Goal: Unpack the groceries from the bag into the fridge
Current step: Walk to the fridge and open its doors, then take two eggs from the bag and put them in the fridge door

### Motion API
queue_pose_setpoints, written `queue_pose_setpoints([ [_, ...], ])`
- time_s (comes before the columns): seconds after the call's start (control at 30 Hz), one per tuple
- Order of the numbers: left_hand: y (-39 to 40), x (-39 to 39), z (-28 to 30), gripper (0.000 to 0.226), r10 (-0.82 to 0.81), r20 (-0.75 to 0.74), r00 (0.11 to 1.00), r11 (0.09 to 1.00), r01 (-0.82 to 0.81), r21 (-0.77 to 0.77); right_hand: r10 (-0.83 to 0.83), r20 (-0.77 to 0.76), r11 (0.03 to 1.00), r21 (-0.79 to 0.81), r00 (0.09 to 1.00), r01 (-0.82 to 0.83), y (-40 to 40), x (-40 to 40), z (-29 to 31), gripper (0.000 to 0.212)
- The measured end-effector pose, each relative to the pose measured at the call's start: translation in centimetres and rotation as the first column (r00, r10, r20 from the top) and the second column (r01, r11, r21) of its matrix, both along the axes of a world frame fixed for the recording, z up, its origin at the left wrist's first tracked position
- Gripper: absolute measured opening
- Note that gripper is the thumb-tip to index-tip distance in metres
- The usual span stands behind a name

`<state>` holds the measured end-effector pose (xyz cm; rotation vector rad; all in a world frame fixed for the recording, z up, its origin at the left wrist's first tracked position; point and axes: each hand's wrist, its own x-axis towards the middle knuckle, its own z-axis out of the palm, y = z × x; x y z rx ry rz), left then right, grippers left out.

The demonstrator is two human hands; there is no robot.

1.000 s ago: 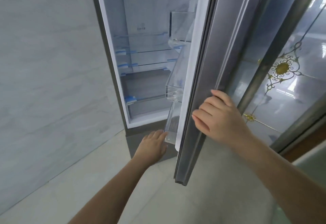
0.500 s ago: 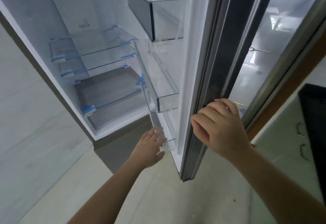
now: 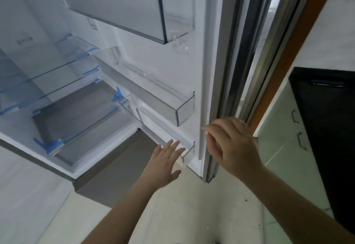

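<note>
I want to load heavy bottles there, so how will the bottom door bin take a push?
The bottom door bin looks like thin clear plastic, so it probably flexes and could crack under a hard shove. It is empty, so likely light. The left hand reaches it with flat, open fingers.

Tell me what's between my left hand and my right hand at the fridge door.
In the head view, the end of the lowest door bin and the door's white inner edge strip lie between the left hand and the right hand. No groceries are there.
</note>
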<state>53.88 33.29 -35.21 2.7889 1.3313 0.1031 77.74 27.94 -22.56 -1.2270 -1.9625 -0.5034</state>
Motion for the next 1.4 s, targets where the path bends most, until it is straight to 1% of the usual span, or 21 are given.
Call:
queue_pose_setpoints([
  [0.1,1.1,1.1,0.3,0.079,-0.028,0.001,1.000,0.999,0.028,0.022,0.049,0.036,0.992,-0.115,0.998,-0.045,0.3,0.3,-2.0,0.022],
  [0.2,2.2,1.1,0.4,0.073,-0.027,0.077,0.997,0.999,0.023,0.046,0.054,0.048,0.977,-0.209,0.997,-0.042,0.9,0.6,-4.1,0.024],
  [0.27,3.0,0.6,0.6,0.070,-0.002,0.096,0.995,0.997,-0.005,0.073,0.058,0.020,0.962,-0.270,0.998,-0.050,1.5,0.7,-5.1,0.024],
  [0.37,4.3,-0.2,0.8,0.068,0.046,0.077,0.996,0.994,-0.053,0.092,0.082,-0.042,0.936,-0.341,0.996,-0.092,2.4,0.5,-6.2,0.025],
  [0.47,5.8,-0.8,0.8,0.063,0.115,0.052,0.992,0.989,-0.120,0.090,0.090,-0.032,0.915,-0.392,0.995,-0.095,3.5,0.2,-7.0,0.030],
  [0.53,6.7,-1.2,0.6,0.065,0.154,0.053,0.987,0.985,-0.157,0.073,0.080,0.006,0.889,-0.453,0.997,-0.069,4.2,-0.5,-7.8,0.037],
  [0.6,7.7,-1.5,0.5,0.071,0.186,0.052,0.981,0.980,-0.189,0.062,0.034,0.062,0.857,-0.515,0.998,0.003,5.0,-1.3,-8.9,0.046],
  [0.7,9.4,-1.7,0.4,0.071,0.209,0.076,0.975,0.975,-0.214,0.064,-0.030,0.121,0.792,-0.602,0.992,0.098,6.5,-2.9,-10.2,0.057],
  [0.83,12.6,-2.5,-0.1,0.069,0.149,0.128,0.981,0.984,-0.159,0.078,-0.097,0.198,0.779,-0.595,0.975,0.198,9.0,-4.6,-11.1,0.059],
  [0.93,15.0,-3.6,-0.6,0.063,0.067,0.139,0.988,0.991,-0.082,0.108,-0.196,0.231,0.737,-0.607,0.953,0.299,10.7,-6.0,-11.6,0.064],
  [1.03,17.1,-5.1,-0.5,0.069,0.022,0.152,0.988,0.994,-0.037,0.099,-0.307,0.281,0.693,-0.589,0.909,0.416,12.1,-7.4,-11.8,0.069],
  [1.13,18.8,-6.5,-0.5,0.075,-0.036,0.126,0.991,0.995,0.023,0.100,-0.383,0.323,0.655,-0.566,0.865,0.501,13.3,-8.4,-12.1,0.074],
  [1.2,19.6,-6.6,-0.8,0.074,-0.070,0.140,0.988,0.994,0.057,0.096,-0.420,0.349,0.621,-0.563,0.838,0.546,13.9,-8.5,-12.5,0.078],
  [1.27,19.9,-6.4,-1.3,0.075,-0.075,0.170,0.983,0.995,0.064,0.073,-0.444,0.352,0.591,-0.575,0.824,0.565,14.1,-8.6,-13.0,0.082],
  [1.4,19.3,-5.8,-2.5,0.084,-0.029,0.175,0.984,1.000,0.029,0.003,-0.495,0.338,0.533,-0.610,0.800,0.587,14.4,-9.6,-13.5,0.089],
])
